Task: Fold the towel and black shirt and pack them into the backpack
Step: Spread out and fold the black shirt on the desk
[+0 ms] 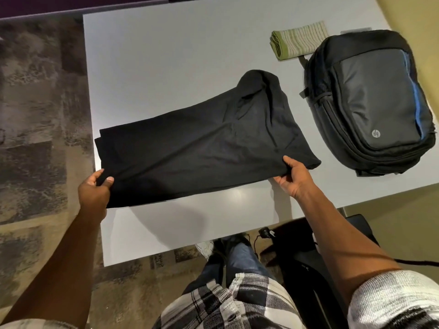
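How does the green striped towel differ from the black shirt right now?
The towel is already folded into a small bundle; the black shirt is spread much wider, only partly folded. The towel lies untouched beside the backpack; the shirt is gripped at its near edge by the left hand and right hand. Both lie on the table.

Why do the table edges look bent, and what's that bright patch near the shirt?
Head view: the wide-angle lens bows the white table edges; the patch is lamp glare just below the black shirt, held by the left hand and right hand.
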`<action>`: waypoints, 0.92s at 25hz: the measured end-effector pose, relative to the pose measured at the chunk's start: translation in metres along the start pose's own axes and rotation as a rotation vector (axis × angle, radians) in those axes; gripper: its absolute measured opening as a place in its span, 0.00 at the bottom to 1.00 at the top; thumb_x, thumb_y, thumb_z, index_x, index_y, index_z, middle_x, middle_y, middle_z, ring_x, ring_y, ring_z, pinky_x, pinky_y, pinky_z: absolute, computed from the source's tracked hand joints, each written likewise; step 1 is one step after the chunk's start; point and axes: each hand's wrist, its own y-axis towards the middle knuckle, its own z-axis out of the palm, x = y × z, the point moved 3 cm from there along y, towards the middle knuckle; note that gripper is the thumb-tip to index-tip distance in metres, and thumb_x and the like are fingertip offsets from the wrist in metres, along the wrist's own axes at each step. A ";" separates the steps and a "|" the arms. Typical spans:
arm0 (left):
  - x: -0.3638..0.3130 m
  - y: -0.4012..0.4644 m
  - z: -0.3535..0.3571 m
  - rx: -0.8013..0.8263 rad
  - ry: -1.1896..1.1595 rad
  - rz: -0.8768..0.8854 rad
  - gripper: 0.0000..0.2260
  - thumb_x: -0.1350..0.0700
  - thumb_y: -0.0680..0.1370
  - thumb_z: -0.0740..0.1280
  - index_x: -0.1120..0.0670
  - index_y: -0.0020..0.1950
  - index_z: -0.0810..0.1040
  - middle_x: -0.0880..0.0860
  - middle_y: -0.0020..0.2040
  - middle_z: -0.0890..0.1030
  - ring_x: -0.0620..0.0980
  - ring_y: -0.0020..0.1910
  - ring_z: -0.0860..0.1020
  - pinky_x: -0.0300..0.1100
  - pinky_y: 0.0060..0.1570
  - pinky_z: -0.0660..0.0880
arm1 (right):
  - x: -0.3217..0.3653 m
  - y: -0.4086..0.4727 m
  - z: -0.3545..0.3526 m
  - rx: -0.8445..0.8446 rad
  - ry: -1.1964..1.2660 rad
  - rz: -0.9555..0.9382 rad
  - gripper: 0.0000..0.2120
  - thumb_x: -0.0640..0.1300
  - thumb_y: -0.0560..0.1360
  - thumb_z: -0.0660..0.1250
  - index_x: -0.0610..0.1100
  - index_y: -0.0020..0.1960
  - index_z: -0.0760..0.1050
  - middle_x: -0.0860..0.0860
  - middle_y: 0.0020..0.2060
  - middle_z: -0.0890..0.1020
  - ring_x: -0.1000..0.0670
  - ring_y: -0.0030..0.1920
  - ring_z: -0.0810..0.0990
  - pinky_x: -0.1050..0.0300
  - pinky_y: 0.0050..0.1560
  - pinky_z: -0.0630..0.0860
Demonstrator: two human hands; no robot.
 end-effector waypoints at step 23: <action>-0.090 -0.011 0.087 -0.238 0.553 0.377 0.21 0.55 0.77 0.67 0.51 0.70 0.73 0.58 0.69 0.73 0.61 0.69 0.68 0.57 0.66 0.64 | 0.057 0.006 0.096 0.126 -1.280 -0.446 0.11 0.47 0.78 0.69 0.44 0.39 0.76 0.48 0.32 0.81 0.51 0.29 0.78 0.59 0.31 0.72</action>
